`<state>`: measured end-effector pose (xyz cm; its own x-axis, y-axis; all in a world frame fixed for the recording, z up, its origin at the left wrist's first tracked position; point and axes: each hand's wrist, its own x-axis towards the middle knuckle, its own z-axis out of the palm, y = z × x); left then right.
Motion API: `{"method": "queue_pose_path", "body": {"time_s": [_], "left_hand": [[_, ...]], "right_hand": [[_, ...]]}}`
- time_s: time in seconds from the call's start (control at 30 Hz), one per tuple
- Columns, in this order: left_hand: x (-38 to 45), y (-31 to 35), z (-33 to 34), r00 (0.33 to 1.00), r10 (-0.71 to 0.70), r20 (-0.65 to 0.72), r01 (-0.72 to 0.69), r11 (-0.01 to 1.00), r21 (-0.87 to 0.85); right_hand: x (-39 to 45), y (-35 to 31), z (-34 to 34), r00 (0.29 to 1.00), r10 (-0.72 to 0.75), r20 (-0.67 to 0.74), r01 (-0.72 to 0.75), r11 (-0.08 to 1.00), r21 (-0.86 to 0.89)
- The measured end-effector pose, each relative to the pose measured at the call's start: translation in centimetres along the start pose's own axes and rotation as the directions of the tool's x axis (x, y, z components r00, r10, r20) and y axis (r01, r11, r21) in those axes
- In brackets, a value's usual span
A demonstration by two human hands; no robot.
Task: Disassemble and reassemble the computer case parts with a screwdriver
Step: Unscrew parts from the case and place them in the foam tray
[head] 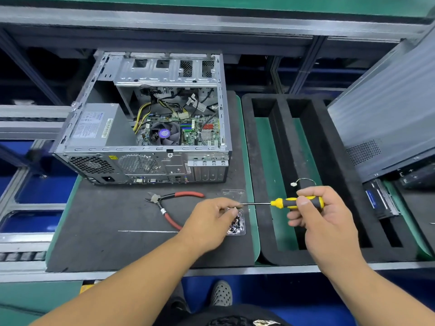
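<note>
An open computer case (146, 123) lies on a dark mat, its motherboard, fan and cables exposed. My right hand (322, 217) grips the yellow and black handle of a screwdriver (286, 203), whose shaft points left. My left hand (211, 220) pinches something small at the screwdriver's tip, just above a clear plastic tray of screws (237, 225). The pinched item is too small to make out.
Red-handled cutters (169, 203) lie on the mat (106, 220) left of my left hand. A black foam holder with long slots (294, 161) sits to the right. A grey side panel (386, 118) leans at far right. A small white connector on a wire (294, 184) rests on the foam.
</note>
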<state>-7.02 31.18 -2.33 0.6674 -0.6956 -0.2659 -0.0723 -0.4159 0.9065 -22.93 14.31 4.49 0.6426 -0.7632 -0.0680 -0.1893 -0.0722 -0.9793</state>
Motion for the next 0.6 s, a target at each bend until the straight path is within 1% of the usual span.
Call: {"method": "queue_pose_path", "body": {"time_s": [0.07, 0.13, 0.2, 0.33, 0.43, 0.53, 0.6], "left_hand": [[-0.5, 0.5, -0.9, 1.0, 0.003, -0.021, -0.006, 0.99, -0.14], [-1.2, 0.9, -2.1, 1.0, -0.012, -0.005, 0.011, 0.969, -0.246], [-2.0, 1.0, -3.8, 0.999, -0.03, 0.019, 0.034, 0.952, -0.304], [-4.0, 1.4, -7.7, 0.998, -0.043, -0.036, 0.031, 0.959, -0.283], [-5.5, 1.6, -11.0, 0.993, -0.035, -0.109, -0.002, 0.944, -0.329], [-7.3, 1.8, -14.2, 0.981, -0.004, -0.192, -0.035, 0.979, -0.198], [-8.3, 1.5, -16.0, 0.977, -0.017, -0.212, -0.025, 0.981, -0.192]], "right_hand": [[-0.1, -0.1, 0.4, 1.0, 0.016, 0.011, -0.016, 0.999, 0.029], [-0.2, -0.3, 1.2, 0.998, 0.041, 0.043, -0.044, 0.996, 0.074], [-0.3, -0.8, 2.5, 0.996, 0.053, 0.076, -0.062, 0.991, 0.118], [-0.6, -2.7, 5.2, 0.992, 0.036, 0.121, -0.058, 0.981, 0.185], [-0.9, -4.2, 7.8, 0.986, 0.017, 0.163, -0.052, 0.976, 0.213], [-1.5, -5.6, 10.7, 0.977, 0.003, 0.214, -0.046, 0.979, 0.198], [-2.0, -6.6, 12.6, 0.97, -0.009, 0.242, -0.038, 0.981, 0.189]]}}
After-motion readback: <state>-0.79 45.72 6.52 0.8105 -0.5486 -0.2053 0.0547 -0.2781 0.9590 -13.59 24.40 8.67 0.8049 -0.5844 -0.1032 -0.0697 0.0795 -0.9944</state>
